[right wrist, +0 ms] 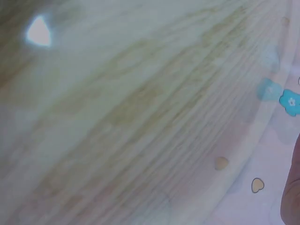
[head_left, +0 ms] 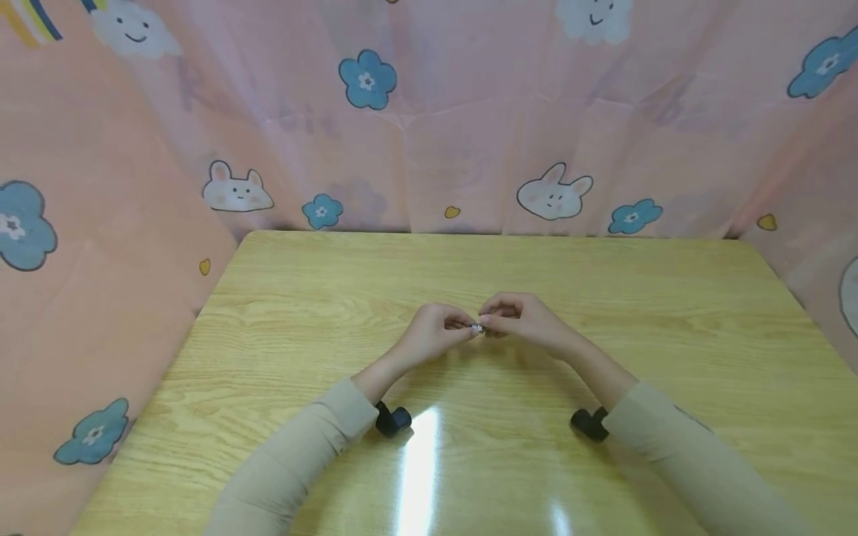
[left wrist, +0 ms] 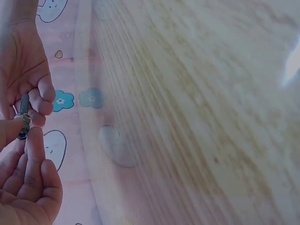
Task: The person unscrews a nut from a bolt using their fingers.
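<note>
A small metal bolt (head_left: 477, 327) is held between the two hands, a little above the table. In the left wrist view the threaded shank of this bolt (left wrist: 24, 104) points up, with a nut-like collar (left wrist: 22, 118) partway down. My left hand (head_left: 436, 331) pinches its lower end between thumb and index finger. Opposite, my right hand (head_left: 529, 320) has its thumb and curled fingertips at the other end of the bolt; part of that contact is hidden. Only an edge of the right hand (right wrist: 291, 192) shows in the right wrist view.
Under the hands lies a wood-grain table (head_left: 302, 298) with a bright light reflection near its front. A pink patterned curtain (head_left: 436, 134) hangs behind and beside it. Black rounded devices (head_left: 394, 420) sit by both sleeve cuffs.
</note>
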The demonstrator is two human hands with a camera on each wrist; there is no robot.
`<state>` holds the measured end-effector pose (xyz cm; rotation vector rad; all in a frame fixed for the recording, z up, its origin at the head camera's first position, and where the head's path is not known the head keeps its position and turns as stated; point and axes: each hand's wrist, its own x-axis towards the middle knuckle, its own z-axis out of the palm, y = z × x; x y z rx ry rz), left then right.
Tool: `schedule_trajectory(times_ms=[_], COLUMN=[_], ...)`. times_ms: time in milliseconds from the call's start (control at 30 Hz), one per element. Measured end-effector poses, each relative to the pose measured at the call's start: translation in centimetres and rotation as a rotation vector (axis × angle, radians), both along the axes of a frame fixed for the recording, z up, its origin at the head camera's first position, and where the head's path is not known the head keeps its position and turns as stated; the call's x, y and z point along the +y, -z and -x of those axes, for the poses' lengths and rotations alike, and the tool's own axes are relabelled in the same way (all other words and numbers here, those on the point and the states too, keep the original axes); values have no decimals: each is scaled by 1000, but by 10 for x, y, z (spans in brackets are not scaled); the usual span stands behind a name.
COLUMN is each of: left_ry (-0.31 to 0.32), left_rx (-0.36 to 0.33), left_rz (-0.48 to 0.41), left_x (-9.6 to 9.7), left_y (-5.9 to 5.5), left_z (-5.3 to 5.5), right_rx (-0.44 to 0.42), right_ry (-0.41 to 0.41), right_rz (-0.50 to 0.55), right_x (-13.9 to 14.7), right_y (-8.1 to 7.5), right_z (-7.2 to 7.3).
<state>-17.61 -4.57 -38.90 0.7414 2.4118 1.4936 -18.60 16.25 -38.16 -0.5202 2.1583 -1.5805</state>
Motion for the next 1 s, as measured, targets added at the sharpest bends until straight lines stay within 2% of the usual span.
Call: schedule_trajectory(times_ms=[300, 600, 833, 1000], left_ry=[-12, -50, -76, -70], left_rx=[-1, -28, -42, -33], left_rz=[-45, -51, -53, -64], left_x=[-1, -3, -4, -5], left_y=[-4, -4, -4, -6], left_z=[-4, -10, -13, -14], right_rx=[-64, -77, -128, -137], right_ry=[38, 97, 102, 88], right_rz=[61, 110, 145, 165], right_x=[-4, -8, -11, -12], right_y=[-2, -3, -2, -1], right_z=[-5, -12, -14, -13])
